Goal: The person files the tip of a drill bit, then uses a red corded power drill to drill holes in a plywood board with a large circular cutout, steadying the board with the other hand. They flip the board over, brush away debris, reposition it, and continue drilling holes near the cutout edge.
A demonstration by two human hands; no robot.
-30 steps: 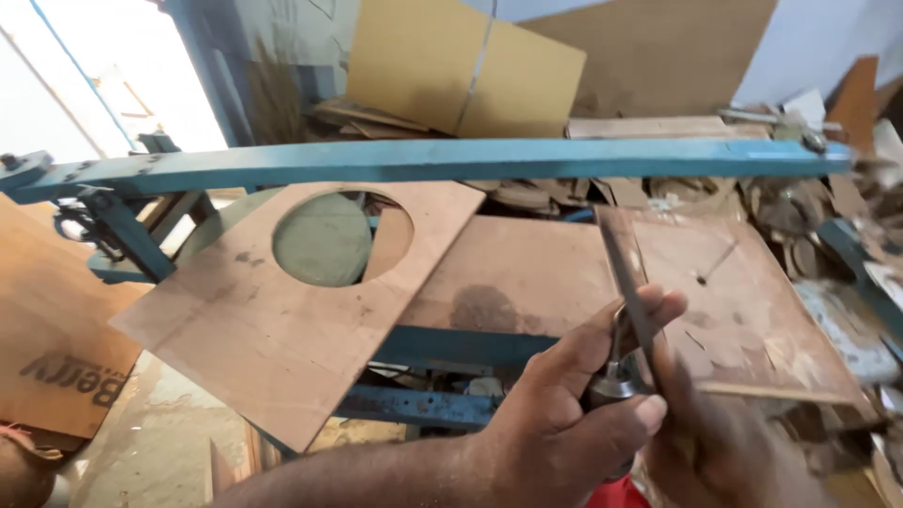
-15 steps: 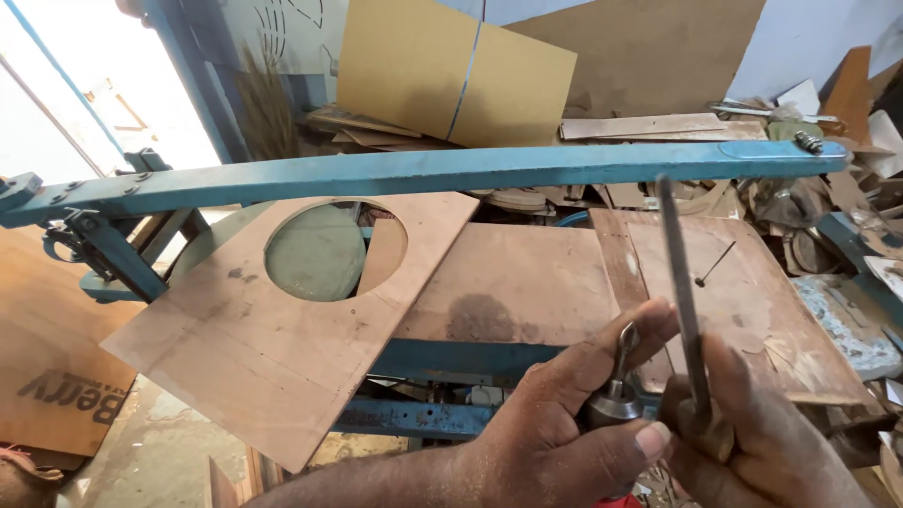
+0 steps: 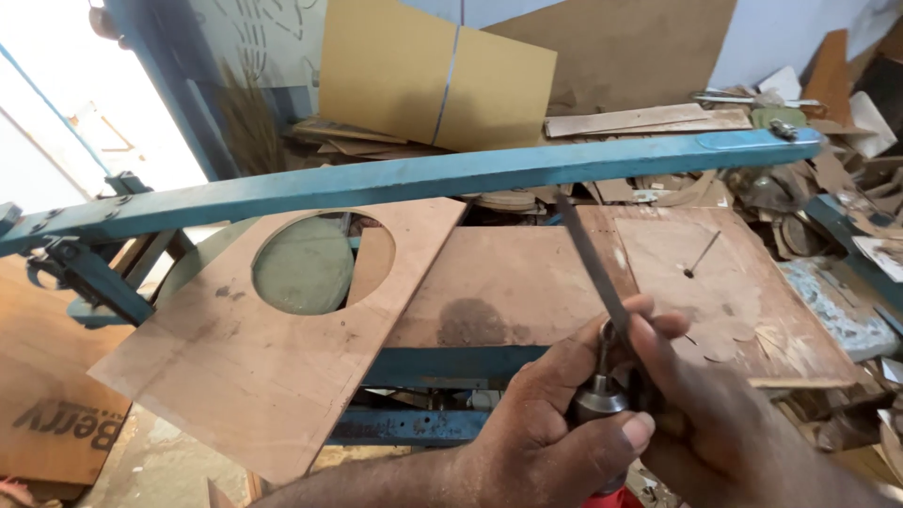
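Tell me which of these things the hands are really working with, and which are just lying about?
In use:
left hand
right hand
metal chuck-like fitting
thin dark blade

Lying about:
plywood sheet with round hole
blue metal arm
cardboard sheets
wood scraps

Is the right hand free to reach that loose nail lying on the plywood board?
Probably not as it stands: the right hand is gripping the flat metal file. The path to the nail on the plywood board looks unobstructed.
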